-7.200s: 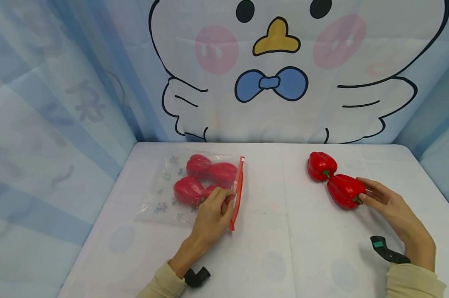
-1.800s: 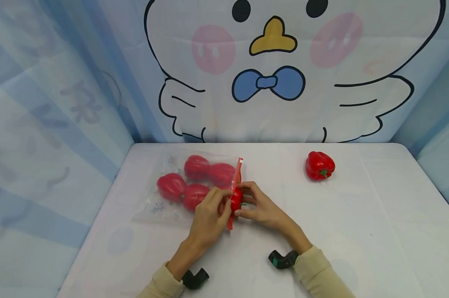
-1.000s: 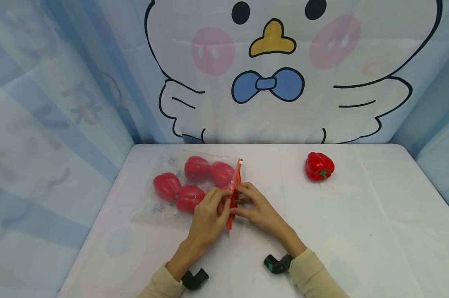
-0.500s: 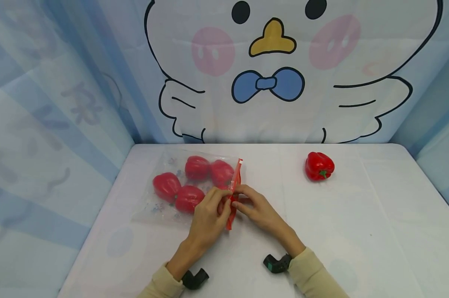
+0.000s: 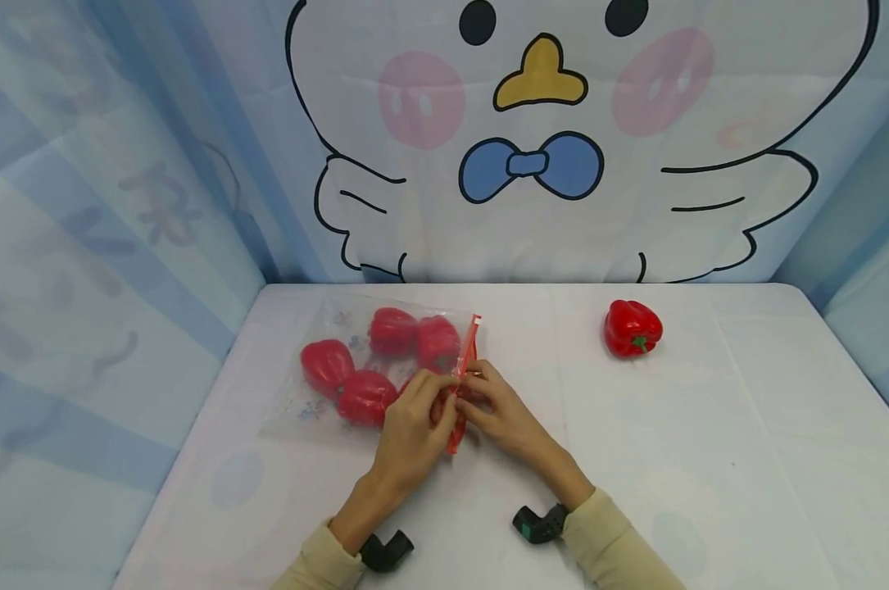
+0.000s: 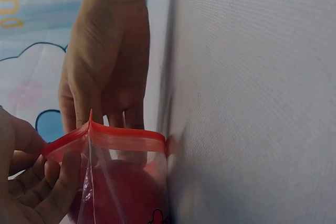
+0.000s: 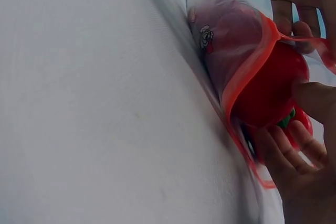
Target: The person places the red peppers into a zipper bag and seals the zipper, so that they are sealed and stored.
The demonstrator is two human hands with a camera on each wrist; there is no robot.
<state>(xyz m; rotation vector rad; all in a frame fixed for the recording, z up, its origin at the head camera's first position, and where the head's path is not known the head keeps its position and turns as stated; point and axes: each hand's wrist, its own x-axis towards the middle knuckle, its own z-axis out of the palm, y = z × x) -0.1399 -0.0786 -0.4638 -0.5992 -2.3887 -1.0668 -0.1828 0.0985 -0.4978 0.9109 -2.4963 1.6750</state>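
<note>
Shifted pepper: since a few seconds back, one red bell pepper (image 7: 278, 85) has left the right side of the white table (image 5: 665, 451) and now sits in the mouth of the zip bag (image 5: 289, 418); the right hand (image 5: 506, 418) has come across with it, while the left hand (image 5: 415, 422) has stayed at the mouth.
Head view, surroundings: a blue-and-white curtain (image 5: 429, 221) printed with a big bird wearing a blue bow tie (image 5: 531, 165) stands behind the table; two tan sleeves (image 5: 617, 541) and two black wrist devices (image 5: 388, 551) come in from below.
Head view, in the way: both hands crowd the bag's mouth and cover most of the held pepper.
Head view, count: six peppers, one a loose pepper (image 5: 633, 329) well apart at the far right.
Head view, bag: clear plastic with a red zip edge (image 5: 469, 340); four peppers show plainly inside, the fifth mostly hidden.
Left wrist view, bag mouth: the left hand pinches the zip edge and the mouth gapes; the right hand reaches in, and one pepper shows through the plastic.
Right wrist view, grip: the right hand holds the pepper between thumb and fingers, green stem (image 7: 286, 119) facing out; another pepper lies deeper, behind the plastic.
</note>
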